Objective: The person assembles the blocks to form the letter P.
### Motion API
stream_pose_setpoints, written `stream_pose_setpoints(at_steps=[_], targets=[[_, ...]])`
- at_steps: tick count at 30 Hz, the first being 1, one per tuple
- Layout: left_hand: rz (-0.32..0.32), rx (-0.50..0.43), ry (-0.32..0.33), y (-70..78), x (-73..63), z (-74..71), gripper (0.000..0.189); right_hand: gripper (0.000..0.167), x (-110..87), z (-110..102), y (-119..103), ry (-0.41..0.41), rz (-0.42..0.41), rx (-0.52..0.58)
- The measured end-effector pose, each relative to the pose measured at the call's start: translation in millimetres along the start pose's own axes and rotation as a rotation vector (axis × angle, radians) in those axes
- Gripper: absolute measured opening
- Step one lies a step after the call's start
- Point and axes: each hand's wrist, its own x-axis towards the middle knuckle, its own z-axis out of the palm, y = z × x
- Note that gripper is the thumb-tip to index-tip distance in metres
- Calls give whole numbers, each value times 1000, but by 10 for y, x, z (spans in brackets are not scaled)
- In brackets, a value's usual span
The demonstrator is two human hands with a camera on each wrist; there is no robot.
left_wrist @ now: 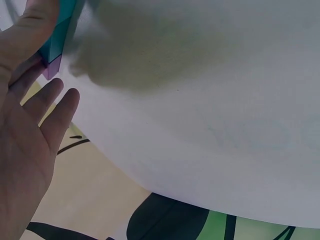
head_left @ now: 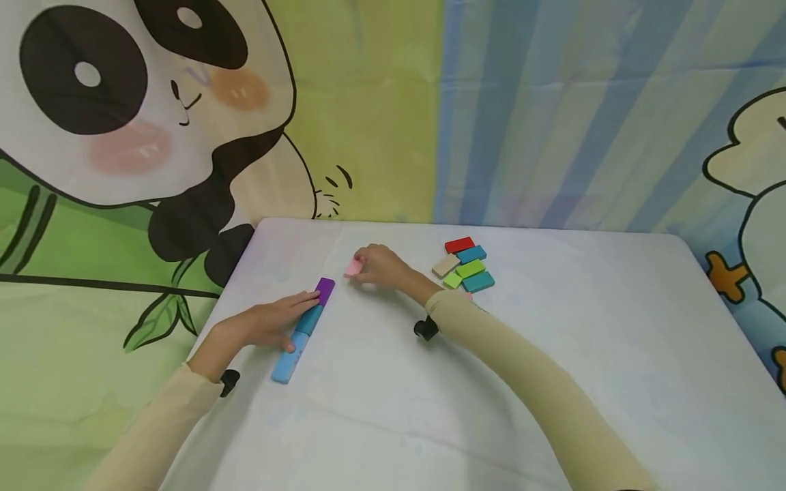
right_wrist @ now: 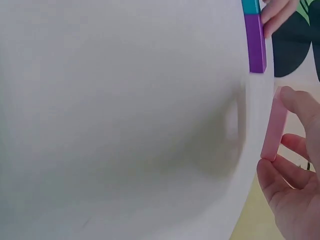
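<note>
A row of blocks lies end to end on the table: a purple block (head_left: pixel 326 290) at the far end, a teal block (head_left: pixel 309 319), then a light blue block (head_left: pixel 286 366) nearest me. My left hand (head_left: pixel 264 324) rests along the row's left side. Its fairly straight fingertips touch the purple block and its thumb lies on the light blue one. Just past the row's far end, my right hand (head_left: pixel 382 266) pinches a pink block (right_wrist: pixel 275 125) by its two ends, between thumb and fingers. That block is held close over the table, to the right of the purple end.
Right of my right hand lies a loose group of blocks: red (head_left: pixel 459 245), blue (head_left: pixel 471 254), tan (head_left: pixel 446 265), green (head_left: pixel 471 268) and teal (head_left: pixel 478 281). A pink one shows partly behind my right sleeve. A printed cloth (head_left: pixel 368 136) hangs behind the white table (head_left: pixel 583 327).
</note>
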Motion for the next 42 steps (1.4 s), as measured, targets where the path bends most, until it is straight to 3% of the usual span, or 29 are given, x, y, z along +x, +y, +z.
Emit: stream_pose_setpoints(at_steps=[8,13,20,24,35,39,42], targets=[[-9,31,12,92,1,-41,105,39,287,242,-254,-4,-4,-26],[-15,24,7,119,-6,-32,104,45,336,332,-220,-33,14,7],[-16,47,8,120,-23,-58,104,49,479,386,-120,-84,-40,1],[-8,59,11,124,-27,-76,103,47,420,319,-210,-109,6,-8],[-14,82,8,135,-18,-97,102,37,398,319,-221,-78,-19,-63],[-31,57,2,134,-23,-94,103,42,344,302,-234,-100,-22,-109],[-33,46,1,139,-8,-84,103,54,197,190,-200,-112,-17,-158]])
